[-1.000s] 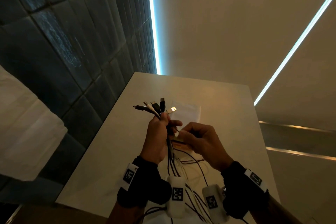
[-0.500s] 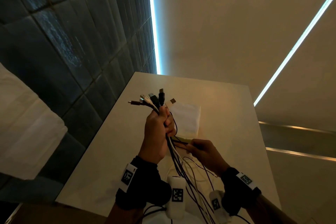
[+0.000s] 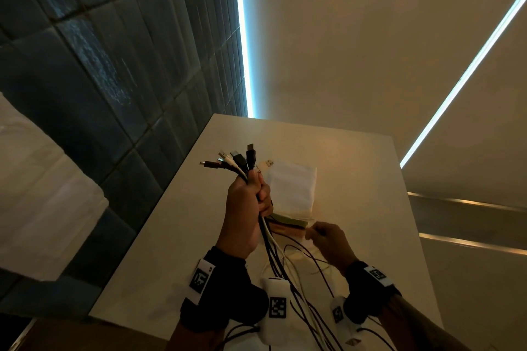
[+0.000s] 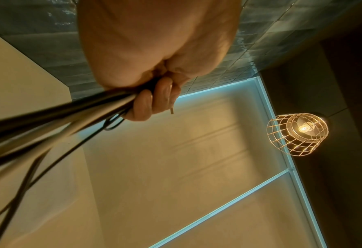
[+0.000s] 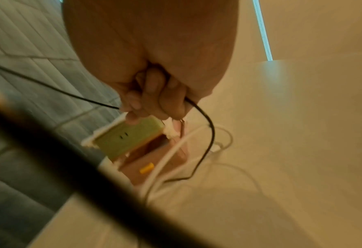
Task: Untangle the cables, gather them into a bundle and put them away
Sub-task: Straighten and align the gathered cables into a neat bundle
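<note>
Two hands up over the pale surface (image 3: 171, 236). Left hand (image 3: 245, 208) is a tight fist round the cables (image 3: 266, 239), held upright above the surface, with the plugs (image 3: 236, 159) fanning out of the top of the fist — black, white and a brownish one among them. The left wrist view shows those fingers (image 4: 148, 102) wrapped right around the strands. Below the fist the cables hang in a loose sheaf, black and white together, trailing toward the near edge between the two wrists.

Right hand (image 3: 330, 242) sits lower and to the right, near the surface, fingers curled; the right wrist view shows it pinching one thin black cable (image 5: 209, 130), which loops out beneath it. Slack white cable lies curled on the surface below that hand.

Just beyond the hands lies a white pouch (image 3: 293, 188), with a green box (image 5: 129, 135) and a brown box (image 5: 154, 156) at its near end.
</note>
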Demonstrator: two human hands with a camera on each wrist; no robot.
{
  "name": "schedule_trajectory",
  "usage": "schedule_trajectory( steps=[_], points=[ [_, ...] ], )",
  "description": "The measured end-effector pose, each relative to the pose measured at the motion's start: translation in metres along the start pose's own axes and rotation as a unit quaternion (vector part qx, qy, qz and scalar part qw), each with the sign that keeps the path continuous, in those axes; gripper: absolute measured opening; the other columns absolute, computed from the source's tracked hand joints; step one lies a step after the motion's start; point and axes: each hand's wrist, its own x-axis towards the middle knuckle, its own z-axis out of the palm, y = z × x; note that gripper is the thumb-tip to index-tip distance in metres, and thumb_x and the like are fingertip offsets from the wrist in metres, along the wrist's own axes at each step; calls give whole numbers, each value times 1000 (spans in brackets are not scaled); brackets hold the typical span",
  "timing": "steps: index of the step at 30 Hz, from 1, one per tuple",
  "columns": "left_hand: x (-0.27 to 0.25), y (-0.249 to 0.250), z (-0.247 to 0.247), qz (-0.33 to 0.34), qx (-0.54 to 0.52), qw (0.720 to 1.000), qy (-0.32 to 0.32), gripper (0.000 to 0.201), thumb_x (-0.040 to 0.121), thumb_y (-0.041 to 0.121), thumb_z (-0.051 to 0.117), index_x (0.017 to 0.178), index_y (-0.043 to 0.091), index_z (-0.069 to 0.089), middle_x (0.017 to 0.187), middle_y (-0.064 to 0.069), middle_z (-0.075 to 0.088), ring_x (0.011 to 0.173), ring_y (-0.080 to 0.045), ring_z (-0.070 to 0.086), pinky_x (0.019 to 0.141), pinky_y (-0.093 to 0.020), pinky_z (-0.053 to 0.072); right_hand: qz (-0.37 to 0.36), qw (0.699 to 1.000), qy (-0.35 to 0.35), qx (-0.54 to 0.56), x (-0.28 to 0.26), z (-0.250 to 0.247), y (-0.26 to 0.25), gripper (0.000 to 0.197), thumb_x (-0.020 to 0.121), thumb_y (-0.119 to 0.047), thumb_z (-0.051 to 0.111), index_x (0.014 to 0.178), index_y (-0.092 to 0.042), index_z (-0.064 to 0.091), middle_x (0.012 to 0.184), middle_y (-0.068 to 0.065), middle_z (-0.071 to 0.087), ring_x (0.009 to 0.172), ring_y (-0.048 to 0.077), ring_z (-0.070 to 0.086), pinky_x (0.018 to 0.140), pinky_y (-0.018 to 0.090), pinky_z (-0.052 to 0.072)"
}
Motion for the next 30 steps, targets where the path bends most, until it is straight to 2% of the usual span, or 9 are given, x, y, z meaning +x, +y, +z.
schedule_trajectory(
  steps=[3, 5, 9, 13, 15, 17, 21, 25, 30],
  points=[
    [0, -2, 2, -6, -2, 1000, 9, 28, 105, 21, 31, 80, 14, 42, 56, 2, 40, 45, -9, 29, 45, -23, 25, -1, 993, 56, 106, 1, -17, -39, 19, 89, -16, 65, 75, -4, 66, 57, 3, 53, 50, 11, 43, 50, 27, 37],
    [0, -5, 4, -5, -2, 1000, 21, 27, 105, 20, 32, 83, 13, 44, 59, -1, 43, 47, -11, 32, 46, -23, 27, -30, 975, 48, 215, -5, -31, -75, 18, 91, -14, 64, 82, 1, 65, 57, 4, 48, 46, 12, 37, 43, 23, 31],
    [0, -11, 8, -3, 23, 999, 45, 23, 105, 23, 32, 95, 11, 48, 64, -7, 56, 51, -13, 42, 47, -23, 33, -120, 947, -23, 298, -24, -50, -130, 14, 91, -8, 62, 86, 5, 63, 56, 3, 46, 46, 11, 32, 42, 21, 26],
    [-2, -10, 10, 2, 12, 999, 47, 22, 105, 24, 31, 98, 13, 49, 73, -10, 67, 60, -16, 47, 52, -27, 34, -175, 934, -117, 289, -43, -51, -152, 10, 89, -1, 61, 82, 4, 64, 58, -1, 53, 49, 8, 41, 47, 18, 34],
    [-5, -7, 13, -2, -6, 999, 39, 25, 105, 24, 32, 91, 14, 49, 71, -9, 65, 61, -17, 47, 56, -29, 34, -168, 931, -144, 291, -46, -48, -151, 10, 89, 4, 59, 80, 2, 64, 57, -7, 57, 49, 4, 46, 49, 15, 38],
    [-7, -3, 16, 0, -40, 999, 25, 27, 105, 23, 33, 83, 12, 44, 64, -5, 55, 59, -18, 44, 59, -32, 36, -150, 933, -151, 291, -45, -42, -144, 9, 89, 5, 58, 82, 4, 64, 57, -7, 59, 50, 3, 50, 51, 14, 40],
    [-6, 1, 15, 9, -105, 994, 17, 28, 105, 22, 33, 79, 13, 40, 60, 2, 34, 50, -13, 33, 58, -32, 37, -110, 950, -107, 271, -31, -30, -109, 15, 92, -3, 59, 82, 7, 65, 61, -8, 58, 54, 2, 48, 55, 15, 38],
    [-4, 0, 9, 14, -96, 995, 2, 30, 105, 22, 32, 77, 14, 40, 59, 4, 32, 46, -9, 26, 48, -24, 29, -89, 966, -81, 227, -19, -17, -65, 21, 90, -20, 64, 77, -3, 69, 70, 5, 60, 68, 14, 51, 67, 30, 42],
    [-5, 1, 7, 19, -95, 995, -12, 30, 105, 21, 32, 77, 14, 41, 57, 5, 33, 46, -8, 24, 48, -24, 24, -70, 981, -44, 174, -12, -7, -34, 25, 93, -9, 60, 69, -2, 65, 57, -4, 46, 55, 8, 38, 57, 25, 32]
  ],
)
